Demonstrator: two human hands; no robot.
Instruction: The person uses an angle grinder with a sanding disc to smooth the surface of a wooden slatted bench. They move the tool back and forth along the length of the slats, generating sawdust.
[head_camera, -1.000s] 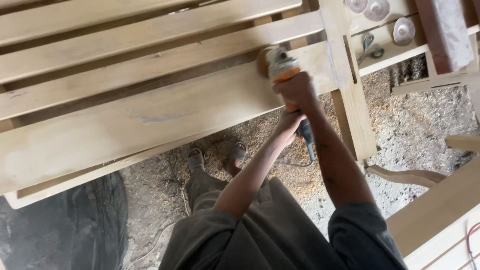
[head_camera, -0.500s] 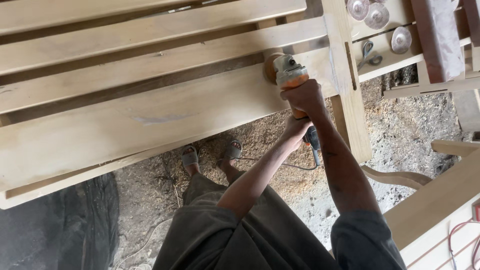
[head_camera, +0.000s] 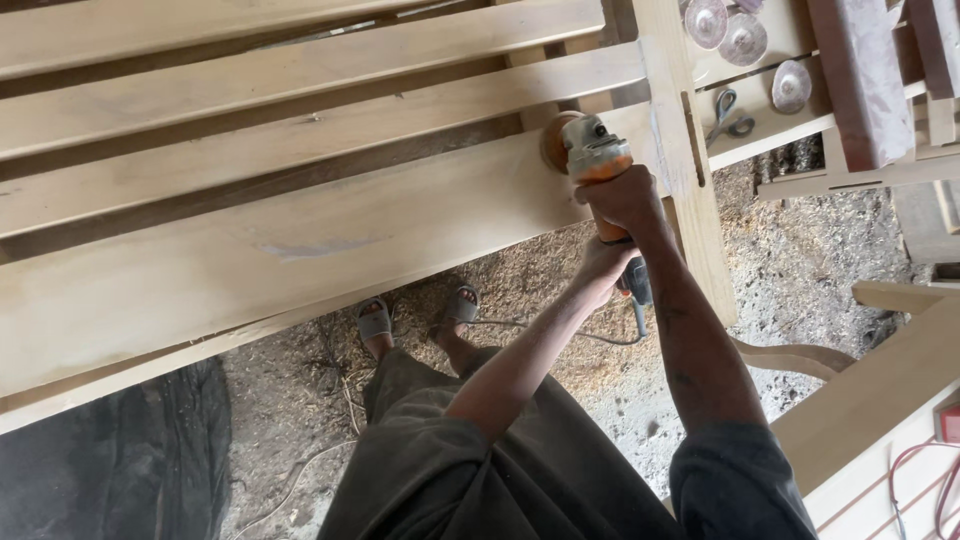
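Right hand: the right hand (head_camera: 628, 197) is closed tight around the front of the angle grinder (head_camera: 598, 170), just behind its grey head; fingers wrap the orange body fully, no gap showing.
Left hand: the left hand (head_camera: 603, 262) is curled shut around the rear of the same tool, below and behind the right hand; the two hands sit close, one after the other along the tool's body.
Tool: the angle grinder has a grey metal head, an orange body and a dark tail end; its round sanding disc (head_camera: 556, 140) lies against the wide plank (head_camera: 300, 240) near that plank's right end.
Cord: a thin cable (head_camera: 560, 328) runs from the tool's tail across the floor.
Workpiece: the wide plank is the nearest of several pale parallel slats, joined at the right to a crosswise wooden post (head_camera: 690, 160).
Nearby: three used sanding discs (head_camera: 745, 40) and a pair of scissors (head_camera: 730, 112) lie on a board beyond the post.
Floor: sawdust and wood shavings (head_camera: 800, 270) cover the ground; the person's sandalled feet (head_camera: 415, 312) stand under the plank's edge.
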